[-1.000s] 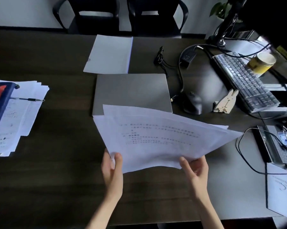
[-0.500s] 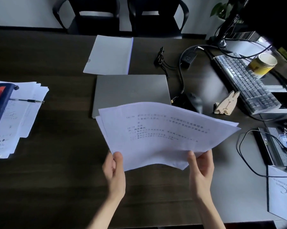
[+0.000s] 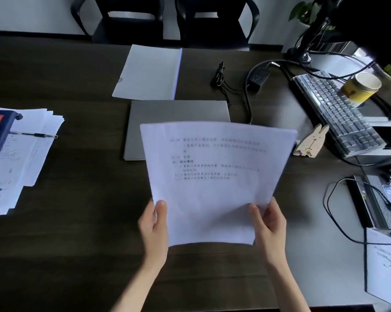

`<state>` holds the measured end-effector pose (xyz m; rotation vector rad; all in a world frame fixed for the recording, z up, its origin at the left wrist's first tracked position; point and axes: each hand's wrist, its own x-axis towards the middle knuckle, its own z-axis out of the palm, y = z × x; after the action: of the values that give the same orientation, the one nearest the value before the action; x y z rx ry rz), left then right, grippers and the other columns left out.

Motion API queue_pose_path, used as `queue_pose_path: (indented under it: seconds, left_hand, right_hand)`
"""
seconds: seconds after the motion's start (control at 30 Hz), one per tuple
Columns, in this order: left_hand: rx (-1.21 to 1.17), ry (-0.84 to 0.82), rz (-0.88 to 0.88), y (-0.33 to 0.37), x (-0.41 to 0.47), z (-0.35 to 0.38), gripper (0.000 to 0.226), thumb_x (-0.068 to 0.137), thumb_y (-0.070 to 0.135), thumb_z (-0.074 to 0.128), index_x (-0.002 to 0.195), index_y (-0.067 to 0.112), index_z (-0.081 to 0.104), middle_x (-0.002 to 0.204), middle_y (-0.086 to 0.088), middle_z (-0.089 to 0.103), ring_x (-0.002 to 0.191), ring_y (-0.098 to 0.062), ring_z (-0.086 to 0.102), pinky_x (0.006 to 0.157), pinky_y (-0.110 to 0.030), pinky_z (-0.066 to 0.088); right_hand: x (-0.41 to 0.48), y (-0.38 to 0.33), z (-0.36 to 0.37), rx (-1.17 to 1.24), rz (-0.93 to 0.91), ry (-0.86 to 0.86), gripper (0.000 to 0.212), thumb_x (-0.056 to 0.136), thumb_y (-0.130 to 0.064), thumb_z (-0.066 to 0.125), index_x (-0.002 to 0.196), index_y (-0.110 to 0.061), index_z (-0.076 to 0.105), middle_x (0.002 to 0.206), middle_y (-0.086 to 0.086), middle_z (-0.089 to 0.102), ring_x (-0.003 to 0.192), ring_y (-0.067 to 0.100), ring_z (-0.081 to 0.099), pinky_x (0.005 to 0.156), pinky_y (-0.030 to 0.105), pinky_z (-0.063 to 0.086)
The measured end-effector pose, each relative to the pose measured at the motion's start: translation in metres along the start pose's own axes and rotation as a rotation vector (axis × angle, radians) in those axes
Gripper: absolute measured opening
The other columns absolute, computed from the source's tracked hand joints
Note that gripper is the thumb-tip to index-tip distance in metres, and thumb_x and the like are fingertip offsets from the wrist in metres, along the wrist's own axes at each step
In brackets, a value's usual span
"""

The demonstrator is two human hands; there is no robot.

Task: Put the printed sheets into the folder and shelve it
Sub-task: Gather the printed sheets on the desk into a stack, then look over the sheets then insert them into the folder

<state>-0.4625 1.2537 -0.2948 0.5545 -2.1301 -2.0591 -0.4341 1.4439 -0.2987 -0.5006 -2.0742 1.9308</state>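
The left hand [image 3: 154, 224] and right hand [image 3: 269, 224] each gripped a lower corner of the printed sheets [image 3: 214, 176], the folder [image 3: 148, 72] lying beyond them.

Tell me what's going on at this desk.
A person holds printed sheets above the desk, the left hand and right hand each gripping a lower corner. The folder lies shut at the far side, beyond a closed laptop. Nothing is filed yet.

White printed sheets [image 3: 212, 176], white folder [image 3: 148, 73], dark-brown table [image 3: 77, 244], yellow cup [image 3: 361, 87].
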Motion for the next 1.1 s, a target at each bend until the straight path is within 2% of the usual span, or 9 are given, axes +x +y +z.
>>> queue_pose_path:
  seconds: [0.17, 0.27, 0.33, 0.5, 0.6, 0.87, 0.93, 1.03, 1.1]
  left_hand:
    - [-0.022, -0.074, -0.132, 0.017, 0.005, -0.017, 0.032, 0.092, 0.015, 0.046, 0.077, -0.013, 0.043, 0.073, -0.017, 0.047, 0.067, -0.024, 0.037, 0.062, -0.034, 0.029]
    - [0.01, -0.081, -0.16, 0.035, 0.004, -0.038, 0.03, 0.093, 0.017, 0.047, 0.07, -0.002, 0.05, 0.064, -0.019, 0.048, 0.06, -0.019, 0.043, 0.054, -0.027, 0.031]
    - [0.01, -0.053, -0.154, 0.05, 0.0, -0.057, 0.031, 0.093, 0.018, 0.047, 0.065, 0.007, 0.054, 0.059, -0.006, 0.055, 0.055, -0.011, 0.047, 0.051, -0.023, 0.035]
    - [-0.06, 0.108, -0.127, 0.087, -0.014, -0.12, 0.027, 0.093, 0.02, 0.048, 0.083, -0.004, 0.056, 0.081, -0.014, 0.06, 0.075, -0.022, 0.053, 0.069, -0.033, 0.041]
    - [-0.066, 0.22, -0.098, 0.11, -0.025, -0.167, 0.027, 0.093, 0.022, 0.049, 0.076, 0.019, 0.069, 0.082, -0.004, 0.074, 0.075, -0.019, 0.067, 0.068, -0.031, 0.05]
    - [-0.156, 0.508, -0.024, 0.143, -0.061, -0.312, 0.024, 0.092, 0.024, 0.05, 0.082, 0.017, 0.071, 0.082, 0.001, 0.075, 0.075, -0.015, 0.067, 0.063, -0.024, 0.052]
    - [-0.184, 0.572, -0.008, 0.147, -0.066, -0.348, 0.023, 0.092, 0.023, 0.051, 0.085, 0.01, 0.069, 0.086, -0.006, 0.071, 0.082, -0.021, 0.063, 0.073, -0.032, 0.049]
    - [-0.212, 0.647, 0.026, 0.154, -0.072, -0.409, 0.022, 0.092, 0.022, 0.051, 0.081, 0.018, 0.071, 0.082, 0.001, 0.074, 0.083, -0.021, 0.066, 0.072, -0.031, 0.053]
    - [-0.229, 0.692, 0.038, 0.16, -0.073, -0.45, 0.022, 0.092, 0.021, 0.052, 0.078, 0.018, 0.069, 0.081, 0.001, 0.073, 0.085, -0.023, 0.064, 0.074, -0.033, 0.051]
  right_hand:
    - [0.002, -0.022, 0.002, -0.021, 0.078, -0.021, 0.01, 0.079, -0.019, 0.06, 0.081, -0.027, 0.064, 0.06, -0.016, 0.058, 0.056, 0.002, 0.046, 0.052, 0.015, 0.04]
    - [0.0, -0.038, 0.013, -0.014, 0.112, -0.081, 0.016, 0.083, -0.01, 0.06, 0.082, -0.025, 0.063, 0.062, -0.013, 0.06, 0.058, 0.006, 0.049, 0.053, 0.02, 0.043]
    - [-0.004, -0.052, 0.025, -0.003, 0.124, -0.14, 0.018, 0.084, -0.008, 0.059, 0.082, -0.025, 0.063, 0.065, -0.011, 0.061, 0.061, 0.009, 0.051, 0.055, 0.022, 0.044]
    - [-0.02, -0.1, 0.076, 0.006, 0.066, -0.324, 0.013, 0.08, -0.013, 0.059, 0.081, -0.025, 0.062, 0.075, 0.009, 0.059, 0.069, 0.019, 0.05, 0.062, 0.034, 0.042]
    - [-0.035, -0.126, 0.116, 0.009, 0.029, -0.454, 0.009, 0.082, -0.012, 0.059, 0.082, -0.021, 0.06, 0.078, 0.019, 0.056, 0.071, 0.023, 0.048, 0.066, 0.036, 0.04]
    - [-0.115, -0.183, 0.239, 0.059, 0.018, -0.77, 0.016, 0.084, -0.01, 0.058, 0.085, -0.025, 0.064, 0.089, 0.009, 0.07, 0.08, 0.028, 0.064, 0.075, 0.039, 0.055]
    - [-0.136, -0.194, 0.271, 0.074, 0.008, -0.83, 0.015, 0.084, -0.008, 0.058, 0.086, -0.022, 0.064, 0.085, 0.005, 0.072, 0.076, 0.022, 0.066, 0.069, 0.036, 0.055]
    - [-0.176, -0.212, 0.325, 0.114, 0.015, -0.903, 0.017, 0.085, -0.007, 0.058, 0.096, -0.019, 0.064, 0.08, -0.007, 0.075, 0.069, 0.013, 0.071, 0.055, 0.021, 0.053]
    - [-0.203, -0.222, 0.36, 0.136, 0.031, -0.946, 0.019, 0.086, -0.009, 0.058, 0.1, -0.022, 0.063, 0.086, -0.007, 0.075, 0.073, 0.012, 0.072, 0.055, 0.02, 0.054]
